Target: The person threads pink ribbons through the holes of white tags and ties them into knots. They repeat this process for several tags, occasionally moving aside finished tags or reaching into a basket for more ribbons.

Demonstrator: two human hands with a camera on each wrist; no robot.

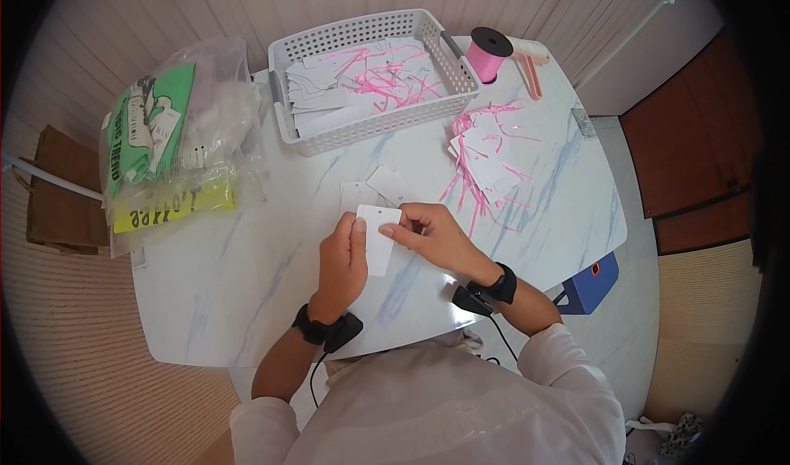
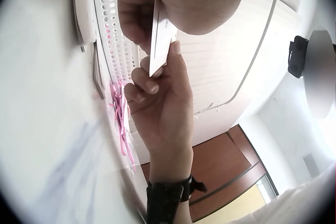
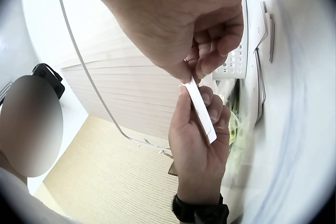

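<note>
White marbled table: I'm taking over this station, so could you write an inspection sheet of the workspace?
Surface: white table with blue-grey streaks.
Job's things: small stack of white punched cards, held; loose white cards beyond; pink-ribboned cards right; white perforated basket holding cards and ribbons; pink ribbon spool beside it.
Clutter: clear plastic bags, green and yellow print, left.
Hands: left hand and right hand pinch the stack.
Cables: black cables from both wrist cameras.
Surroundings: brown paper bag left; blue box right.
</note>
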